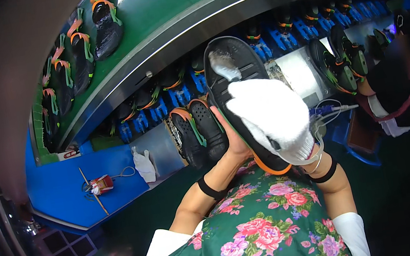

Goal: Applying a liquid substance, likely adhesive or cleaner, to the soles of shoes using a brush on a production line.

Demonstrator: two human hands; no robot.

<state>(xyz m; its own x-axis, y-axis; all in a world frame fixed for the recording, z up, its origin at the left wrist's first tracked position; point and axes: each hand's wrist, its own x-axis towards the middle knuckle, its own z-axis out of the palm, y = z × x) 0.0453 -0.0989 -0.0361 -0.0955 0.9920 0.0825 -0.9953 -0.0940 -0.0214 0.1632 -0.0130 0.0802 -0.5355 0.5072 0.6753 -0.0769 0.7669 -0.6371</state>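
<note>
Our bare left hand [236,143] holds a black shoe [246,64] by its left edge, grooved face toward us, its orange end close to our flowered apron [263,233]. Our right hand [272,118], in a white glove, lies across that face; we cannot tell whether its fingers grip the pale, glossy piece [226,67] at their tips. Just left of the shoe, we have two black clogs [208,127] side by side. Farther left, a white rag or glove [143,164] lies near the edge of our blue surface [63,189]. Beyond us, more shoes [107,31] line a green belt [165,6], while a co-worker [393,76] occupies the right.
</note>
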